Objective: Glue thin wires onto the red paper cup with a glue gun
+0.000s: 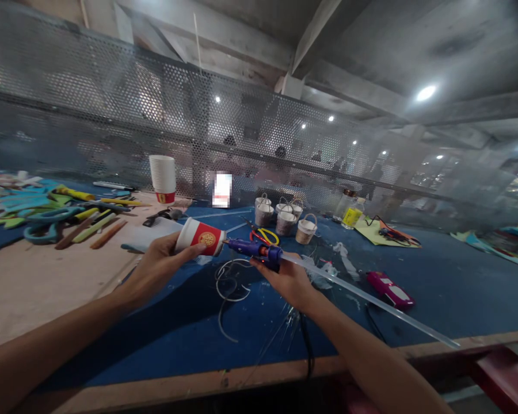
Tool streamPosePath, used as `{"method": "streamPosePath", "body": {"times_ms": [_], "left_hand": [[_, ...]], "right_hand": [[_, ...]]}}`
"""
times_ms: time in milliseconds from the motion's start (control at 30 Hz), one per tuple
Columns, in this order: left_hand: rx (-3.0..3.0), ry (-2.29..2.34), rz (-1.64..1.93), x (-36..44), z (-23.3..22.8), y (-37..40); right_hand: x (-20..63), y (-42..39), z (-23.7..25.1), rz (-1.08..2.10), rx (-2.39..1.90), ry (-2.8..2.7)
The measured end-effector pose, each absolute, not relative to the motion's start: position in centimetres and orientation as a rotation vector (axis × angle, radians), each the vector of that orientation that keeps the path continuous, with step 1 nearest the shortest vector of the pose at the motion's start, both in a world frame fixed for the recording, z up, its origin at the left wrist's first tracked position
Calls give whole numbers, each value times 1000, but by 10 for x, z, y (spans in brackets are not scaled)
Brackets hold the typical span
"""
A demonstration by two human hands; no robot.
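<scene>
Near the middle of the frame, the left hand [162, 265] grips a red paper cup [200, 236] lying on its side, mouth toward the palm and base pointing right. The thumb presses along the cup's lower side and the fingers curl over the top and far side, closed firmly around it.

Just right of centre, the right hand [285, 280] is wrapped around the handle of a purple glue gun [255, 249]. Its fingers are closed on the grip; whether one rests on the trigger cannot be told. The gun's nozzle points left and meets the base of the cup. A long clear glue stick [371, 300] runs out of the gun's back toward the lower right of the frame, and a black cord [305, 345] drops from below the hand to the table edge.

Both hands hover above a blue table covering [449, 287]. Below them lies a loop of white wire [231, 287]. Behind, toward centre, stand small handled paper baskets [285, 221] and yellow-handled scissors [265, 236]. A stack of white cups [163, 178] stands at upper left, with coloured foam pieces and sticks [47, 210] spread at far left. A pink utility knife [391, 289] lies to the right.
</scene>
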State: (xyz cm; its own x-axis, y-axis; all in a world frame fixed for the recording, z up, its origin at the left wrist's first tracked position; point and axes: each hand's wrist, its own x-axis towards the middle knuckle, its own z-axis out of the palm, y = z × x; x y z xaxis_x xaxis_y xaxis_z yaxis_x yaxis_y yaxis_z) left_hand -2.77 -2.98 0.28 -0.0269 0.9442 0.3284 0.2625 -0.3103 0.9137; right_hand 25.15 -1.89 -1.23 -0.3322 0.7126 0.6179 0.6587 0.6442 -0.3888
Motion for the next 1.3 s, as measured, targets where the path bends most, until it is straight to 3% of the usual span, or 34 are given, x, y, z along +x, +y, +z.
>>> {"method": "streamPosePath", "body": {"times_ms": [1300], "left_hand": [[1632,1208,1347,-27,4,-33]], "right_hand": [[252,-19,-10,-155,-1084,-2051]]}}
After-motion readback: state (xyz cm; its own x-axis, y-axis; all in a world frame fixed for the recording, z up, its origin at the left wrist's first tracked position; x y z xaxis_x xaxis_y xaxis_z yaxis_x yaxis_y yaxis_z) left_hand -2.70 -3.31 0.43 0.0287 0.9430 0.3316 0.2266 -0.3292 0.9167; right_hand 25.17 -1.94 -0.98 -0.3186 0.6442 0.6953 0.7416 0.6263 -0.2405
